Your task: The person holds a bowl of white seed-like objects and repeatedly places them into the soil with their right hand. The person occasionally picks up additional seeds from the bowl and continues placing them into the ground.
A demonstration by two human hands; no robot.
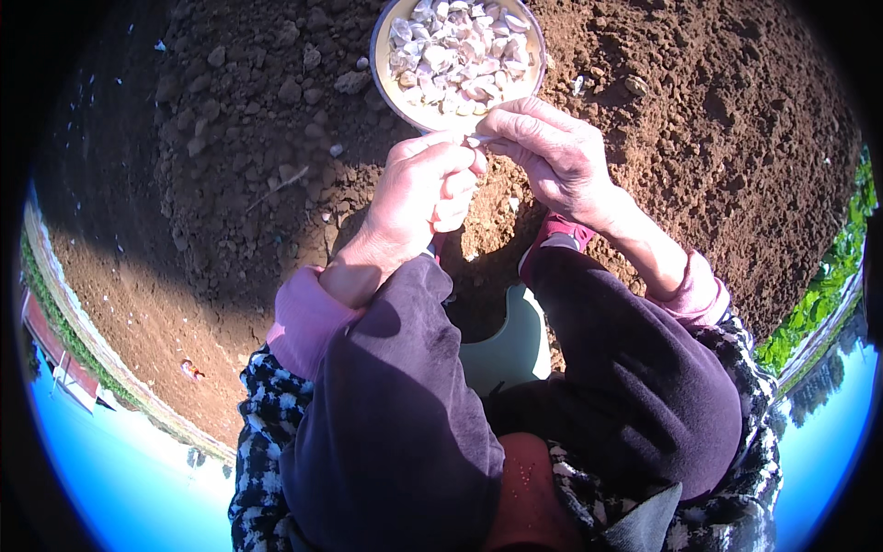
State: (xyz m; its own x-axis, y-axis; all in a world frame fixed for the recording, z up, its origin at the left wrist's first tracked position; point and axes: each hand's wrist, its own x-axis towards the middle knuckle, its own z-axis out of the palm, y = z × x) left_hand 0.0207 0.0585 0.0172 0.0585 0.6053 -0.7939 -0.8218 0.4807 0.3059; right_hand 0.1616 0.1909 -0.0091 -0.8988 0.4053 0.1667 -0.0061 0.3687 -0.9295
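Note:
A round, dark-rimmed bowl [380, 76] filled with pale garlic cloves [459, 58] stands on the soil beyond my hands. Close to its near rim my hands meet. My right hand [552, 148] pinches a small whitish piece, seemingly a garlic clove [481, 140], between thumb and fingertips. My left hand [428, 186] has its fingers curled in, its thumb side against that same piece; whether anything lies inside its palm is hidden.
Cloddy brown soil [697, 138] spreads around, with small stones and pale scraps. Below my hands are my knees, pink shoes [566, 231] and a pale green plastic object [507, 345] between my legs. Green plants [814, 297] grow at the far right.

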